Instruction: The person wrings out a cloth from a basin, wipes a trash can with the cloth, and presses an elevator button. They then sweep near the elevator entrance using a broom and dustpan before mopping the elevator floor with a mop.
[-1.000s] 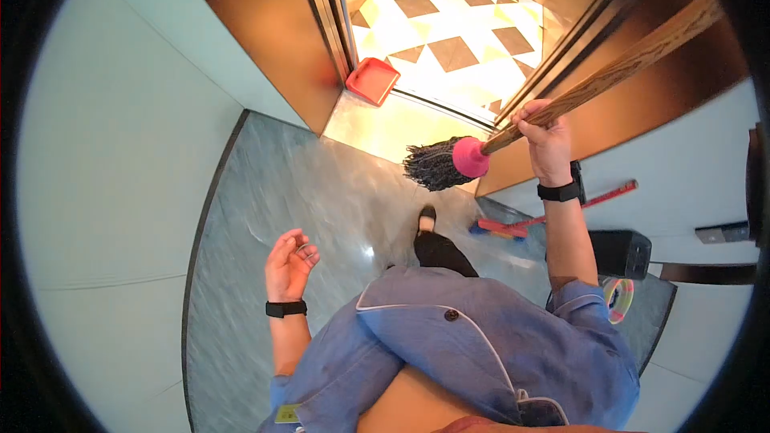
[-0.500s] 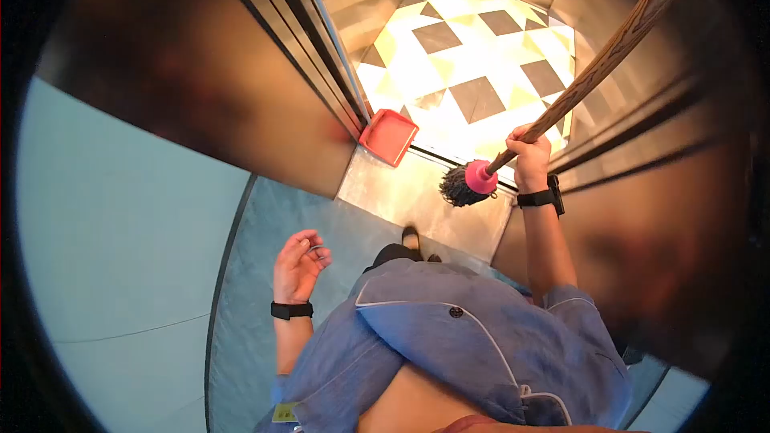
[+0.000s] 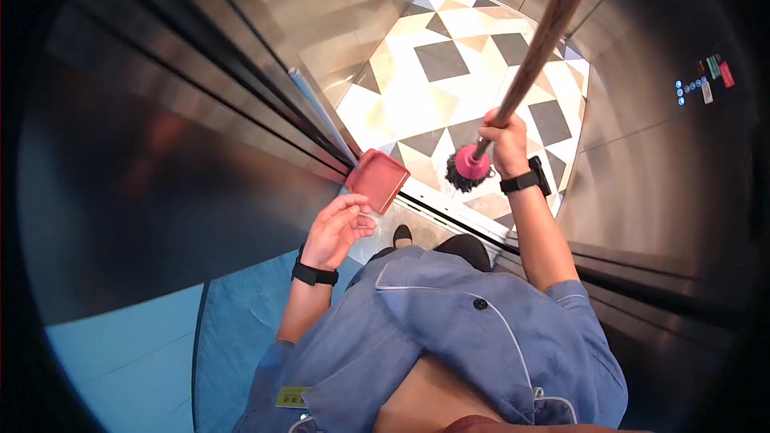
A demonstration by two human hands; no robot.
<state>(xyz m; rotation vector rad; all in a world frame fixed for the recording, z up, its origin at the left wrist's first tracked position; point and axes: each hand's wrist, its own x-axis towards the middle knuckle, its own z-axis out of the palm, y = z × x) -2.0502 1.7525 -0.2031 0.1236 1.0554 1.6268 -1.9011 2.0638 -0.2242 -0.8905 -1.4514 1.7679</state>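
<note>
While the right hand (image 3: 508, 144) wraps its fingers around the lower part of the wooden handle (image 3: 536, 52), pinching it firmly a little above the pink socket (image 3: 472, 162), the mop hangs at a steep slant, its top running out of view at the upper edge. Its dark strands (image 3: 460, 182) bunch below the socket, over the patterned tile floor (image 3: 439, 60) just inside the metal-walled cabin; whether they touch the tiles I cannot tell. The left hand (image 3: 333, 232) holds nothing, its fingers loosely curled and slightly spread, and it hovers in front of the lower edge of the red dustpan (image 3: 377, 179); contact between the two is unclear. That dustpan sits beside the doorway's left side, near the end of the dark threshold groove (image 3: 447, 220), with a pale blue pole (image 3: 319, 104) rising from behind it along the door edge. Black bands circle both wrists, and a blue shirt (image 3: 449, 289) with white piping covers the arms to the elbows. One black shoe (image 3: 403, 234) shows below the dustpan. Far to the right, small lit buttons (image 3: 682, 92) glow blue on the wall.
</note>
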